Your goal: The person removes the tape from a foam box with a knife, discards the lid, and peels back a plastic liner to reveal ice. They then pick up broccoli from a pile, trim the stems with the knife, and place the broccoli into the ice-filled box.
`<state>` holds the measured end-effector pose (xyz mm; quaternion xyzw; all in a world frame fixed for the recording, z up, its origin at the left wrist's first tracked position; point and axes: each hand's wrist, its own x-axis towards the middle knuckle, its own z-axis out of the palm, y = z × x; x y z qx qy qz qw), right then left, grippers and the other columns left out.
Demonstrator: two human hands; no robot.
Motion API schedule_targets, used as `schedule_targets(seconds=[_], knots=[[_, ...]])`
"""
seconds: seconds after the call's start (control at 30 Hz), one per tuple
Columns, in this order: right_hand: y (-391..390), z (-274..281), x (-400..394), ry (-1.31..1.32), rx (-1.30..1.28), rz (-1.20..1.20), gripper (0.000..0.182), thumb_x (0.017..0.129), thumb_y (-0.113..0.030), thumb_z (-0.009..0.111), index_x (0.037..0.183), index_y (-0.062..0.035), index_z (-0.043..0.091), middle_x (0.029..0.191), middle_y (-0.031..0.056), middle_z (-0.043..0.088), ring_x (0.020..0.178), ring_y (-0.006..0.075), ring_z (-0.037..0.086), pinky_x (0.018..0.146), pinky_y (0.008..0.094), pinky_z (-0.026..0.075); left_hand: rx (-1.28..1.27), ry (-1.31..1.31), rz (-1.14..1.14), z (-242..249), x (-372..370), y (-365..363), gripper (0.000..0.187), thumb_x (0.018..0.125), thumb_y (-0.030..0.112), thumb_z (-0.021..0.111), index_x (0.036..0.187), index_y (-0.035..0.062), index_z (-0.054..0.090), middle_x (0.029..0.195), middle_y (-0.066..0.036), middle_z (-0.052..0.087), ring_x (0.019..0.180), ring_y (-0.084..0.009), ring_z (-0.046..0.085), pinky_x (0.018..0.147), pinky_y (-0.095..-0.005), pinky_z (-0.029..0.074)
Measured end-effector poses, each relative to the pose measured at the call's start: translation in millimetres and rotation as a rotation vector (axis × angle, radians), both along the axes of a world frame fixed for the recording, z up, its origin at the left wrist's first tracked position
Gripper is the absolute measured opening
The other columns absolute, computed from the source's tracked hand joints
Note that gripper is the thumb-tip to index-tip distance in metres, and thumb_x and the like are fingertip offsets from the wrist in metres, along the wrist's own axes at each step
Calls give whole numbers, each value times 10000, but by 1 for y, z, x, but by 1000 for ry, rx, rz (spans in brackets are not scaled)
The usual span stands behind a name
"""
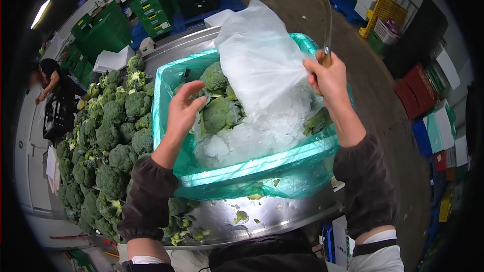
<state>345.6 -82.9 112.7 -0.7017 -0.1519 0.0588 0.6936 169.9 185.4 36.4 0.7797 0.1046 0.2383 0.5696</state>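
Observation:
My right hand (328,75) grips a curved knife (327,30), blade pointing up, and also pinches the edge of a white plastic bag (259,55). The bag hangs over a box (252,163) lined with green plastic film. Crushed ice (262,138) lies inside the box and directly under the bag's lower end. Over the box's left side, my left hand (184,108) is held with fingers apart and nothing in them. Close beside its fingertips are broccoli heads (220,115), partly surrounded by ice.
Many loose broccoli heads (108,141) are heaped left of the box on a metal table (282,216), with scraps along its front. A person (53,78) stands at far left by a black crate (55,116). Green crates (151,12) are stacked behind.

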Motion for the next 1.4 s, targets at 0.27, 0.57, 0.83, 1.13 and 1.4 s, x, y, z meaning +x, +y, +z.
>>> schedule_targets(seconds=[0.27,0.57,0.83,1.13,1.4], knots=[[-25,-40,-20,-93,-179,-86,129,751,-42,613,759,-49,484,595,-1,509,426,93,510,396,246,386,965,91,-339,38,75,-36,592,864,424,587,1390,235,390,1513,-111,184,1413,-319,65,1106,-530,87],[-64,-60,-30,-423,-910,-137,148,778,-127,581,874,-25,533,687,165,628,660,377,610,611,453,454,1087,303,-675,25,139,-60,671,837,680,423,1391,305,373,1518,-98,173,1414,-324,20,1063,-621,-58],[-66,-59,-35,-181,-882,39,133,754,-145,600,844,-46,605,666,119,631,605,280,637,612,393,465,-49,5,-411,58,98,-8,552,920,408,500,1340,55,434,1395,-111,409,1312,-213,337,1096,-351,221],[-66,-42,-53,-286,-1033,107,242,747,-233,662,804,-5,602,772,192,627,747,381,602,653,443,455,427,493,-92,31,11,90,453,777,168,697,1176,-8,571,1182,-149,594,1110,-246,555,956,-351,428],[-112,-33,-100,-340,-696,-143,268,778,-60,671,1034,-11,605,677,69,590,517,86,479,500,239,373,1440,1034,-294,-29,56,84,1034,532,234,846,1396,69,302,1450,-200,252,1294,-349,340,962,-428,400]])
